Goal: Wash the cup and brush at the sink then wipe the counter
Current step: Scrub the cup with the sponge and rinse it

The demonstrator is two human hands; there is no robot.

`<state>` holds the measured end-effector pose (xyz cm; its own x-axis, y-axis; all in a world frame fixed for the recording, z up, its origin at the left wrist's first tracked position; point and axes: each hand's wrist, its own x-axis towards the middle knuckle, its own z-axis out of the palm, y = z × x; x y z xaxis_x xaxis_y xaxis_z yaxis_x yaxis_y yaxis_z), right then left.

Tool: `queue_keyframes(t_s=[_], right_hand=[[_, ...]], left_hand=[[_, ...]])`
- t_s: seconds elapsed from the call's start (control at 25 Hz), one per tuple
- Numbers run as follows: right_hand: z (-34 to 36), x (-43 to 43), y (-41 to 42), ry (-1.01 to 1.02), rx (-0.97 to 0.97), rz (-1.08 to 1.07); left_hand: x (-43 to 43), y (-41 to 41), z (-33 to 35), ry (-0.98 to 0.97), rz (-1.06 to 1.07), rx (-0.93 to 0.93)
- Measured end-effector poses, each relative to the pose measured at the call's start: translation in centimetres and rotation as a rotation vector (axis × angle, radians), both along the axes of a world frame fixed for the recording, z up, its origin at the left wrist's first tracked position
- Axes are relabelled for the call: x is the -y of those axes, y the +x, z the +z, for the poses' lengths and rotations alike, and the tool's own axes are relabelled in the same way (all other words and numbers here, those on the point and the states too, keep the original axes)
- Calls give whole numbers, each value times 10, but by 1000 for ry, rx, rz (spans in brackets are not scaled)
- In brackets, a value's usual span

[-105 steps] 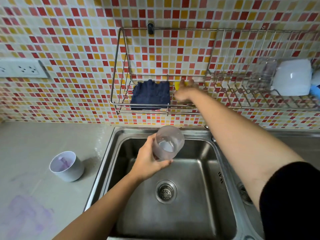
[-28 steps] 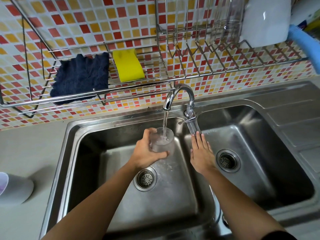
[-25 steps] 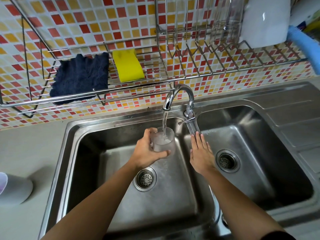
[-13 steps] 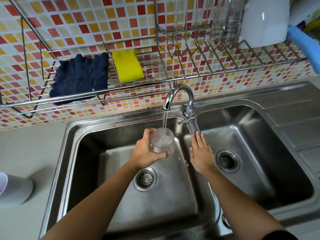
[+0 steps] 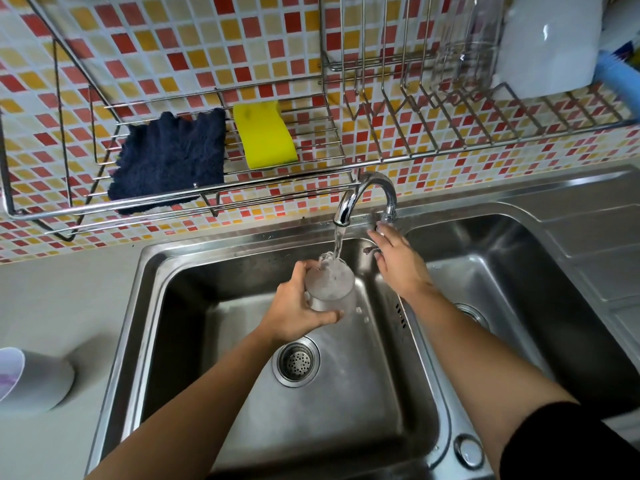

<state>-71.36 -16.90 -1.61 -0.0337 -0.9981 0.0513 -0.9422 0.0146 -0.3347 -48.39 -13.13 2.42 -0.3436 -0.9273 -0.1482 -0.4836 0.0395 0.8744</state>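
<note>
Frosted cup (image 5: pixel 330 289) in left grip (image 5: pixel 298 313); right grip (image 5: pixel 398 265) open-fingered on tap lever.

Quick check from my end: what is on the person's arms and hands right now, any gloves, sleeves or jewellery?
Both hands are bare: no gloves, rings or watch show on the left hand or the right hand. The left forearm is uncovered as far as the frame shows. The right arm has a black sleeve pushed up toward the elbow, leaving its forearm uncovered.
</note>
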Motion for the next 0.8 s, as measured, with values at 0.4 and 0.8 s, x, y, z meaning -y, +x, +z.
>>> queue_keyframes(t_s=[0.4, 0.8], right_hand=[[14, 14, 5, 28, 56, -164], [-24, -42, 24, 75, 167, -360]], left_hand=[[2, 1, 7, -21, -10, 4], [-8, 5, -12, 63, 79, -127]])
